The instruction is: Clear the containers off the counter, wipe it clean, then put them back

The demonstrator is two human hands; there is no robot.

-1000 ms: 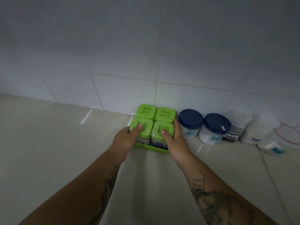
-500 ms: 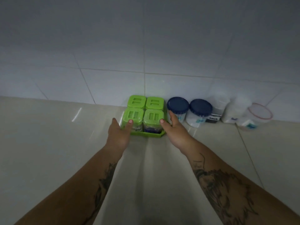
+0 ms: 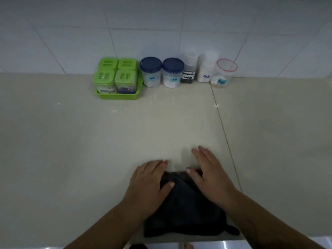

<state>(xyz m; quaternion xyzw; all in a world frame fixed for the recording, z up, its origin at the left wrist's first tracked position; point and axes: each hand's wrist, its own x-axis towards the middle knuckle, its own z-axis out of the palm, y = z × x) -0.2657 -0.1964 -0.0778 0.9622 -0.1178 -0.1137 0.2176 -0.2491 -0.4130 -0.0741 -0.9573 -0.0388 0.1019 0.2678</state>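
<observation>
L hand (image 3: 149,184) & R hand (image 3: 209,175) lie flat, fingers straight and together, palms on dark cloth (image 3: 185,214) at counter (image 3: 71,141) near edge. Containers (image 3: 150,72) stand in a L-R row along back edge, well apart, straight ahead; R hand slightly nearer. Looks like task's abt done.

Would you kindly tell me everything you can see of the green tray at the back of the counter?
The green tray looks like bright, shallow plastic, rectangular with low walls. It sits flat on the beige counter, close to the white tiled wall. Four square jars with green slotted lids fill it in two rows. A blue-lidded jar stands beside its right side; contact is unclear. Neither the left hand nor the right hand touches it.
</observation>
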